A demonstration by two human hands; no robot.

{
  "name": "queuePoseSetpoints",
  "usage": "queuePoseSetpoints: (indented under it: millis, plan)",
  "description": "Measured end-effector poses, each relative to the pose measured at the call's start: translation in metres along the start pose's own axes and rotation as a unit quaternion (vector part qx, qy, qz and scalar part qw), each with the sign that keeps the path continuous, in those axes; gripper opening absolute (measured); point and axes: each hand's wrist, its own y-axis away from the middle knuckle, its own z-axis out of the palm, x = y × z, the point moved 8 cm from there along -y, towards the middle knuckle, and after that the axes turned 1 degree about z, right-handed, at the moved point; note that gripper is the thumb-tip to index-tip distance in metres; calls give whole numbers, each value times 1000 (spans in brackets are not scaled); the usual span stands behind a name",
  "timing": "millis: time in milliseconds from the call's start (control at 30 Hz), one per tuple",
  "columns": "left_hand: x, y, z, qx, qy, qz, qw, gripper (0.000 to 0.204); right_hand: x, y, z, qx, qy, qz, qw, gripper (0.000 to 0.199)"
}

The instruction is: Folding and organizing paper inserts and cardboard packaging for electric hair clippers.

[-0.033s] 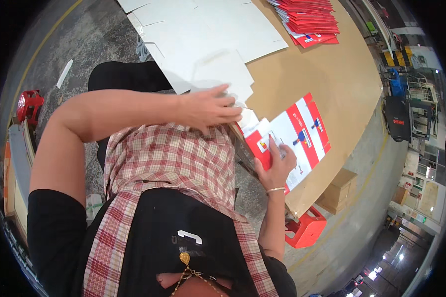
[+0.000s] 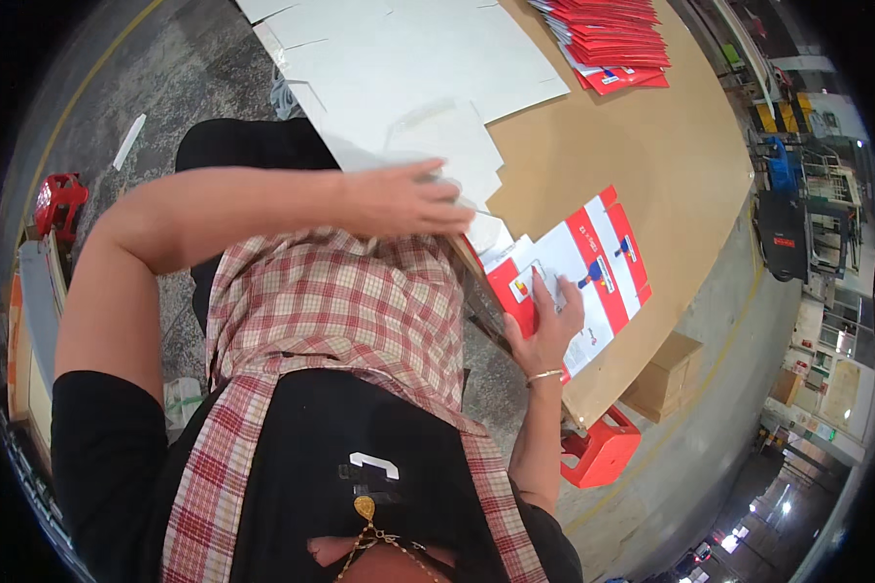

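Note:
A flat red-and-white printed carton blank (image 2: 612, 267) lies printed side up at the table's near edge. My right hand (image 2: 549, 325) rests on its red and white panels, fingers stretched out and spread. Across my body reaches my left hand (image 2: 408, 199), slightly blurred, its fingers partly bent and apart. It is over the near corner of the large white sheets (image 2: 408, 58), next to a white flap (image 2: 489, 233) beside the printed blank. Nothing shows in its grasp, though its palm side is hidden.
A stack of folded red cartons (image 2: 617, 44) sits at the far side of the brown tabletop (image 2: 564, 146). Beside the table's right side are a red stool (image 2: 601, 449) and a cardboard box (image 2: 663, 377). Another red stool (image 2: 60, 204) stands at far left.
My left hand has shifted very slightly up and left above the white sheets. My right hand stays on the printed blank. The whole view has moved a little.

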Motion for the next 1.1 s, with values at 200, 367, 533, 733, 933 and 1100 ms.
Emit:
queuePoseSetpoints:
  millis: [200,367,533,733,933,1100]
  plan:
    - [-74,19,-35,58,107,-172,978,50,-3,4,7,-63,-31,-35,997,77]
    - [-83,30,-6,472,520,-488,518,73,-13,5,13,-74,-49,-36,995,69]
    - [-66,1,33,344,642,-486,483,66,-21,7,12,-57,-66,-70,994,58]
    - [-11,-61,4,118,167,-64,977,62,-22,3,19,-68,-29,-59,996,59]
    - [-3,-67,27,21,94,-74,993,51,-25,5,20,-87,26,-68,994,56]
    - [-1,-67,27,43,85,-99,990,52,-30,3,16,-96,44,-72,992,55]
